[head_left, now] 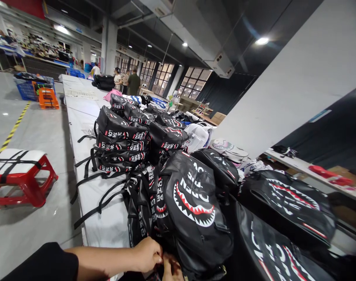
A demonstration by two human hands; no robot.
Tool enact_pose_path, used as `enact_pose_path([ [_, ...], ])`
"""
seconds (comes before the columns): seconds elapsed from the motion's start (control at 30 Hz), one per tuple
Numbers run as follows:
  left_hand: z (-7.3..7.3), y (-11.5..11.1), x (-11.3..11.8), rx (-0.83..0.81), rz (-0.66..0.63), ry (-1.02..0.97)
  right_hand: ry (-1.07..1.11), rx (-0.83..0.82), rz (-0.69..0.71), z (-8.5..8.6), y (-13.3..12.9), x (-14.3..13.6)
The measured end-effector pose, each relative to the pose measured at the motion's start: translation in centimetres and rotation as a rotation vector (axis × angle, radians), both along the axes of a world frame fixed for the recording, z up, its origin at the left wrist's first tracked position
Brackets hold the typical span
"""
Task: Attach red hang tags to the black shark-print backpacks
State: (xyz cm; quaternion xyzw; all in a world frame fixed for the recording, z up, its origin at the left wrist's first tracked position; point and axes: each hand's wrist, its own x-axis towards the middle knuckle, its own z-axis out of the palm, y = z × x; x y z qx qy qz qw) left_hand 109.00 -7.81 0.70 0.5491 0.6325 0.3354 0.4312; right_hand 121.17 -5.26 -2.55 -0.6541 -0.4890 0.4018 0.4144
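Note:
At the bottom of the view my left hand (148,253) is closed in a pinch, its fingertips meeting my right hand (171,270). The right hand is partly cut off by the lower edge, with its thumb raised and fingers curled. What they pinch is hidden between the fingers. Both are at the lower left side of a black backpack (199,187) printed with a toothy shark mouth and white lettering. Just beyond my left hand stands another black backpack (140,208) on its side, with straps trailing over the white table (103,205).
Stacked black backpacks (122,134) fill the table ahead, and more black backpacks (292,199) lie to the right. A white backpack (197,136) is among them. On the floor at left stand a red stool (22,177) and an orange stool (48,97). People stand far ahead.

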Motion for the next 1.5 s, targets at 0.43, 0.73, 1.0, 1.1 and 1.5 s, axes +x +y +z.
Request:
enact_pose_path([
  [0.43,0.5,-0.5,-0.3,0.056,-0.070,0.116,0.111,-0.165,0.111,-0.4,0.9,1.6],
  [0.73,1.7,-0.5,-0.4,0.052,-0.055,0.230,0.220,-0.094,0.045,-0.2,0.1,0.9],
  [1.0,2.0,-0.5,-0.2,0.060,-0.064,0.311,0.219,-0.121,0.051,0.3,0.0,1.0],
  [1.1,2.2,-0.7,0.0,0.039,-0.006,0.372,0.238,-0.085,0.049,-0.2,-0.4,1.0],
  [1.5,0.9,-1.5,-0.6,0.086,-0.213,0.167,0.252,0.143,-0.050,2.0,-2.6,-1.5],
])
